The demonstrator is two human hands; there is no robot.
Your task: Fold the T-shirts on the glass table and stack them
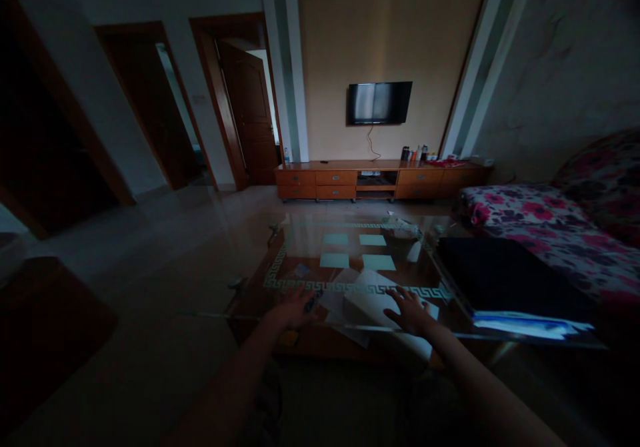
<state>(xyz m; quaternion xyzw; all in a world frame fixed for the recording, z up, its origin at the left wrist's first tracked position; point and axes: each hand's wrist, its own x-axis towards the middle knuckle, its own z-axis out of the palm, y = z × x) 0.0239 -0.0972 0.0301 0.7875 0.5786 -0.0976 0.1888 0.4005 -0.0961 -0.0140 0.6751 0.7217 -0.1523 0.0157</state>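
My left hand (293, 309) is at the near edge of a glass-topped coffee table (295, 250). A small dark object (313, 301) sits between its thumb and fingers; the dim light hides what kind it is. My right hand (411, 311) is open with its fingers spread, over a large white sheet of paper (367, 305) that curls down past the table's front edge. Whether the fingertips press on the sheet I cannot tell. Another thin, paler sheet (334, 300) lies partly beneath it, between my hands.
A black folder (515, 280) with papers inside lies at the table's right. A crumpled plastic bag (400, 225) rests at the far side. Beyond are a wooden TV cabinet (335, 178), a wall television (380, 103), and a floral sofa (530, 210) on the right.
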